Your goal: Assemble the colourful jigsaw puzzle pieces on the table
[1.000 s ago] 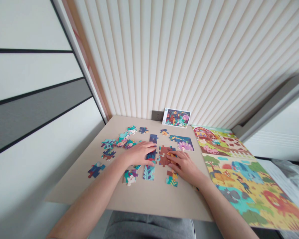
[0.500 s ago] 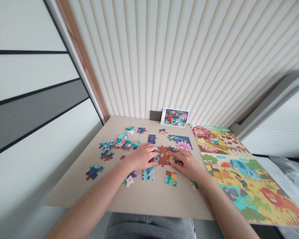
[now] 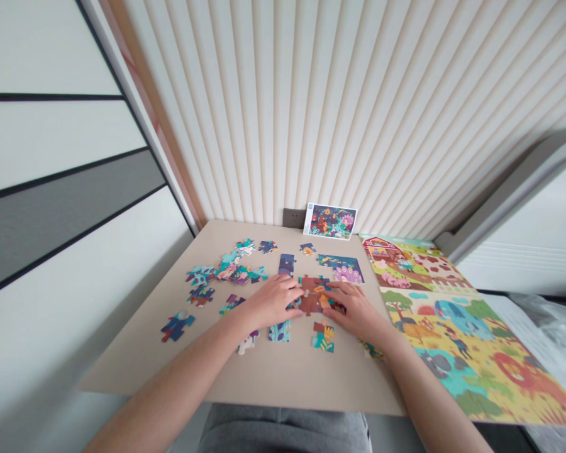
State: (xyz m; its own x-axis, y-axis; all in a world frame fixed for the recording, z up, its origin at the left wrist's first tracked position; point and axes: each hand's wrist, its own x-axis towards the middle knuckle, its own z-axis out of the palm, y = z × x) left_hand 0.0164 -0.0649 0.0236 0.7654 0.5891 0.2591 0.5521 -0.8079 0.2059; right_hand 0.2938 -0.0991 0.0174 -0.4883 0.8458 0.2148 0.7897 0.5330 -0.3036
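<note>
As our left hand [image 3: 271, 302] and right hand [image 3: 353, 308] bear on the brown puzzle pieces [image 3: 312, 296], fingers [image 3: 337, 290] spread flat, holding nothing, even pressure against the bench [image 3: 283, 371] seats them best.

Card, laminate and cloth: surfaces at the work table

Jigsaw pieces [image 3: 314, 297]: printed card, smooth, matt; table top [image 3: 245, 371]: smooth matt laminate; picture card [image 3: 330, 221]: printed card, faint sheen; farm puzzle board [image 3: 466, 333]: printed card, matt; fluted wall panel [image 3: 311, 113]: smooth, matt; trousers [image 3: 283, 431]: soft grey cloth
</note>
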